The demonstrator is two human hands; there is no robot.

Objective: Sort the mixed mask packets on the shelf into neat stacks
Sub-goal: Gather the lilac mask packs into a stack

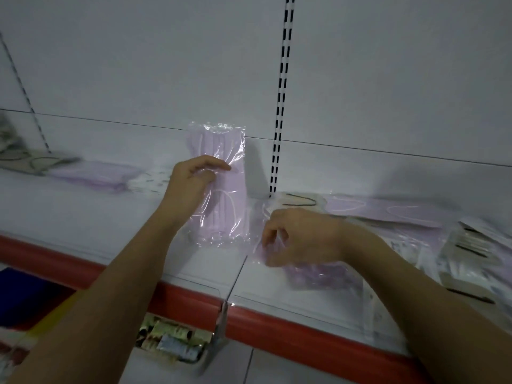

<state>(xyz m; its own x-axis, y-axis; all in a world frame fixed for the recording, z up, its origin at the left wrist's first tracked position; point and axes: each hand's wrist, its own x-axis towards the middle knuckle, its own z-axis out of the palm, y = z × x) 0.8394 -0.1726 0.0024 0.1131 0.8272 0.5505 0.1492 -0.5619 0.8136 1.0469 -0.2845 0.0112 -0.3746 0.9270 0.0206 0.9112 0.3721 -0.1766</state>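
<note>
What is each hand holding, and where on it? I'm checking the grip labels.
Left hand grips an upright pink mask packet at its left edge. Right hand pinches another pink packet lying flat.

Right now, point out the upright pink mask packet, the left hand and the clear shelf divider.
upright pink mask packet (221, 145), head view, upper half.
left hand (191, 181), head view, back of hand.
clear shelf divider (234, 284), head view, top edge.

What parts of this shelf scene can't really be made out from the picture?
- Head view: the packets at far left are smeared by motion blur, so their print is unreadable.
- The right hand covers part of the lilac packet beneath it; its grip is unclear.
- The right-hand pile runs off the frame edge.
- The boxes below the shelf are blurred.
</note>
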